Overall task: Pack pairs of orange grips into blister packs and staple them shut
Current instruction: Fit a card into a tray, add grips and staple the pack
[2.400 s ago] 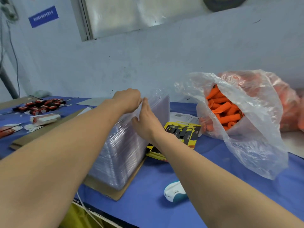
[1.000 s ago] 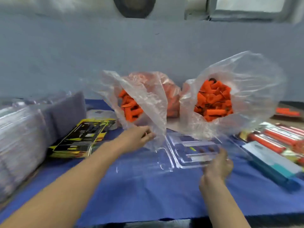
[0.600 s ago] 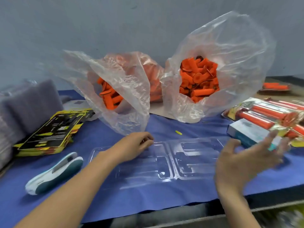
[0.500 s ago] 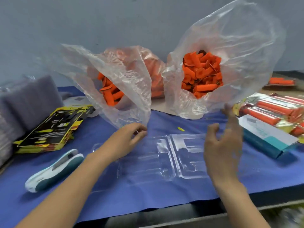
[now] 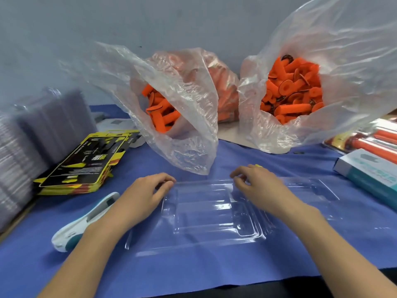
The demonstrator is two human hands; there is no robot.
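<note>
A clear blister pack (image 5: 210, 214) lies open and flat on the blue cloth in front of me. My left hand (image 5: 148, 190) has its curled fingers on the pack's far left edge. My right hand (image 5: 257, 186) rests on the pack's middle, fingertips pinched at its far edge. Two clear plastic bags stand behind it, both holding loose orange grips: the left bag (image 5: 163, 112) and the fuller right bag (image 5: 294, 91). A white and teal stapler (image 5: 86, 222) lies left of my left forearm.
A stack of yellow and black cards (image 5: 86, 160) lies at the left, with a tall stack of clear blister packs (image 5: 25, 147) beyond it. At the right sit a teal and white box (image 5: 369, 171) and finished packs of orange grips (image 5: 376, 143).
I turned from the blister stack at the left with one pack and laid it open on the cloth. My raised right hand has come down onto it; my left hand stayed at its edge.
</note>
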